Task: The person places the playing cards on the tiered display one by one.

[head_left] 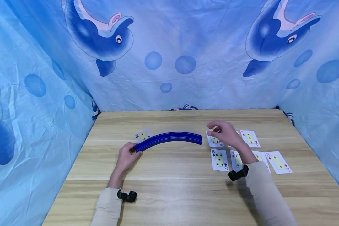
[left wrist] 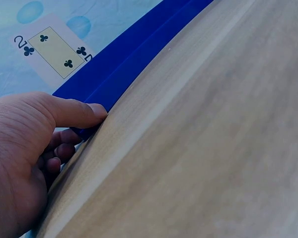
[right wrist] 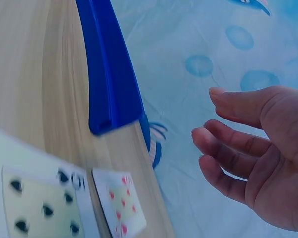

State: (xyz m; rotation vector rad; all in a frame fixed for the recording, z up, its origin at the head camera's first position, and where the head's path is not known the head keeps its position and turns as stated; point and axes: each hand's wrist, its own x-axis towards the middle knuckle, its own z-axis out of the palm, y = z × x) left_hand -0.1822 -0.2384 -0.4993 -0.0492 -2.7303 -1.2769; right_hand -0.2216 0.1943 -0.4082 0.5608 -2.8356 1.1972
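Note:
A curved blue card holder (head_left: 169, 137) with a lengthwise groove arches across the middle of the table. At its left end, my left hand (head_left: 127, 157) pinches it, the thumb lying on top in the left wrist view. One playing card, a two of clubs (left wrist: 54, 52), stands just behind that end. My right hand (head_left: 224, 133) hovers over the cards on the right with loosely bent fingers and holds nothing. Below it lie a five of diamonds (head_left: 214, 141) and a five of spades (head_left: 219, 160). The right end of the holder is apart from this hand.
Two rows of face-up cards lie on the right, among them a three of diamonds (head_left: 250, 138), a four (head_left: 236, 159) and a two of diamonds (head_left: 278, 162). My right forearm covers some. A blue dolphin-print cloth (head_left: 214, 91) hangs behind the wooden table (head_left: 169, 201).

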